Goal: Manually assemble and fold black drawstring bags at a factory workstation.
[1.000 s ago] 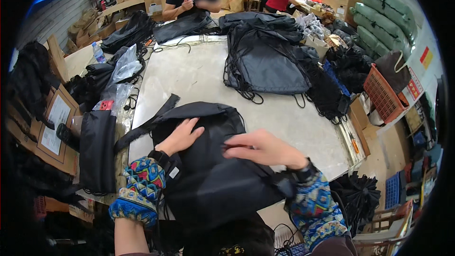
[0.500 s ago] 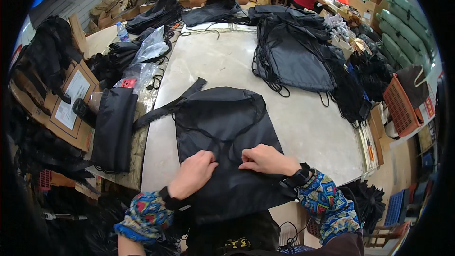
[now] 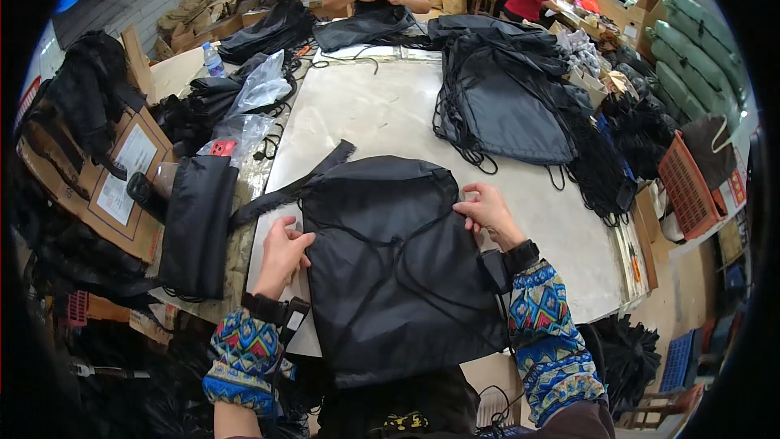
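A black drawstring bag (image 3: 390, 309) lies flat on the pale table (image 3: 370, 106), overhanging its near edge. The left hand (image 3: 282, 255) and right hand (image 3: 489, 211) flank it, fingers loosely bent; whether either pinches fabric, I cannot tell. Thin cords (image 3: 396, 242) cross the bag.

The left hand (image 3: 283, 256) is displaced outward, from the lower middle of the black bag (image 3: 349, 284) half a second ago to its left edge. The right hand (image 3: 493, 215) is displaced from the lower middle to the upper right edge. Spacing between the hands is therefore wider. The bag, bunched one second ago, is now spread out. The cords (image 3: 397, 244), partly covered half a second ago, are exposed and meet near its centre.
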Tool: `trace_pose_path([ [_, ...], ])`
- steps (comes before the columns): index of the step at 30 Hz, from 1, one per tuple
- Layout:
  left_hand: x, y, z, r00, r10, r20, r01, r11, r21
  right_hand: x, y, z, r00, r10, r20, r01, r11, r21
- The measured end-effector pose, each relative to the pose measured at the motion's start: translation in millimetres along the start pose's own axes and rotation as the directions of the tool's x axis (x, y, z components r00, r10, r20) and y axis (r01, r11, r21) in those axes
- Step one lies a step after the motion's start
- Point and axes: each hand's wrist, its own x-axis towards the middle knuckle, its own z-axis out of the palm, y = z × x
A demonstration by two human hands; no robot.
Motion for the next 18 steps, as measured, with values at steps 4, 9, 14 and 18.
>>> trace_pose_path([
  [4,20,-19,-3,0.970,-0.129,0.205,0.182,0.946,-0.268,3,2,12,0.985,0.096,0.141,-0.129,0.960,0.249],
  [9,17,-30,-24,0.954,0.018,0.298,0.061,0.965,-0.253,0,16,9,0.991,0.034,0.129,-0.083,0.916,0.392],
  [14,-21,30,-5,0.834,0.517,0.193,-0.515,0.855,-0.064,-4,16,8,0.996,-0.041,0.084,0.021,0.972,0.234],
  [18,-51,72,23,0.371,0.729,0.576,-0.926,0.340,0.167,-11,9,8,0.974,-0.212,0.082,0.204,0.974,0.093],
])
